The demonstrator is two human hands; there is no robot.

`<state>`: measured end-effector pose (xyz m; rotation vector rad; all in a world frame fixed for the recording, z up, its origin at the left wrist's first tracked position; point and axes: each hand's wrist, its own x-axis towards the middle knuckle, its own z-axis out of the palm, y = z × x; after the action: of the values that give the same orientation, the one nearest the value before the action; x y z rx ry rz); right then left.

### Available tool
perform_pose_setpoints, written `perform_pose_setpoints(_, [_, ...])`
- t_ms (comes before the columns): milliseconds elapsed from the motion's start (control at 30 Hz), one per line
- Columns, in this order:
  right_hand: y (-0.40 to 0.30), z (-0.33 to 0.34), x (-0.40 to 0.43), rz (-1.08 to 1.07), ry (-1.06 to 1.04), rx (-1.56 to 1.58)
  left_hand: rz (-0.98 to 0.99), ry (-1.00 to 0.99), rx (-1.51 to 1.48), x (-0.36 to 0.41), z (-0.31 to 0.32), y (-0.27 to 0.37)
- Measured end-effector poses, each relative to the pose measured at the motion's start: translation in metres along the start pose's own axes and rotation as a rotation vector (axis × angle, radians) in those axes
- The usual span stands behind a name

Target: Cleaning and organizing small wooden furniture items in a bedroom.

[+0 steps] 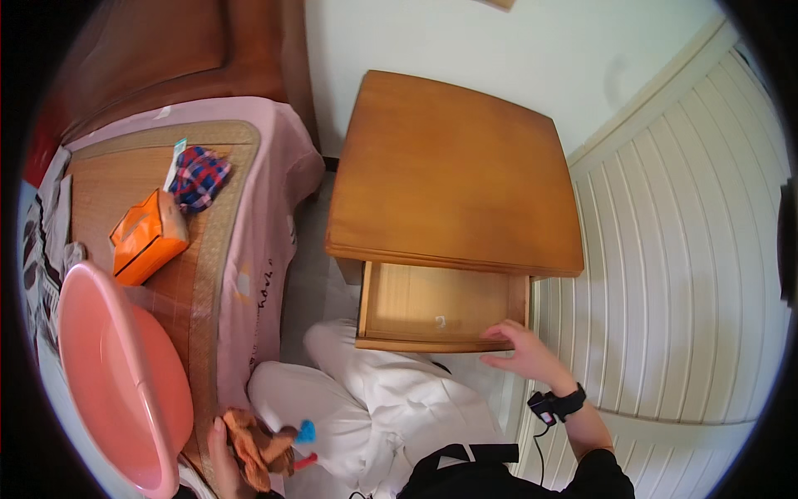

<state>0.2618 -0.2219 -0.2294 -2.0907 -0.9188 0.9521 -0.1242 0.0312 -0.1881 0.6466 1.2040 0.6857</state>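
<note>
At the lower left, my left hand (227,458) holds a brown and rust-coloured soft bundle (262,446), with a blue piece and a red piece sticking out at its right. The bundle hangs at the bed's edge beside my knee, and its exact kind is unclear. My right hand (523,355) is at the right end of a pulled-out wooden drawer (430,305). Its fingers reach over the drawer front and the thumb stays apart on the near side. Inside the drawer lies a small white scrap (441,322). The drawer belongs to a wooden nightstand (455,174).
On the bed mat (93,181) are a pink plastic basin (165,368) tilted on its side, an orange pouch (149,237), a plaid cloth item (199,178) and grey clothing (53,218). White panelling (661,268) closes off the right. My knees (349,399) are below the drawer.
</note>
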Motion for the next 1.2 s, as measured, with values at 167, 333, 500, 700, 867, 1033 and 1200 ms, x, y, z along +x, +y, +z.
perform_pose_setpoints(167, [0.034,0.021,-0.003,-0.127,0.129,-0.417,-0.005,-0.077,0.094,0.019,0.016,0.015])
perform_pose_setpoints(333, [0.043,0.012,0.012,-0.251,0.113,-0.540,0.366,0.238,0.385,0.046,-0.023,0.011])
perform_pose_setpoints(500, [0.053,0.012,0.029,-0.360,0.025,-0.544,0.539,0.273,0.496,0.072,-0.038,0.009])
perform_pose_setpoints(700, [0.060,0.014,0.031,-0.391,0.016,-0.452,0.450,0.490,0.291,0.079,-0.037,0.007])
perform_pose_setpoints(867, [0.065,0.012,0.036,-0.354,-0.085,-0.379,0.331,0.170,0.153,0.078,-0.058,0.013])
perform_pose_setpoints(1033, [0.064,0.004,0.039,-0.280,-0.157,-0.281,0.462,0.505,0.278,0.075,-0.030,0.008])
perform_pose_setpoints(1200, [0.058,0.013,0.039,-0.300,-0.205,-0.261,0.312,0.371,0.171,0.061,-0.007,0.020])
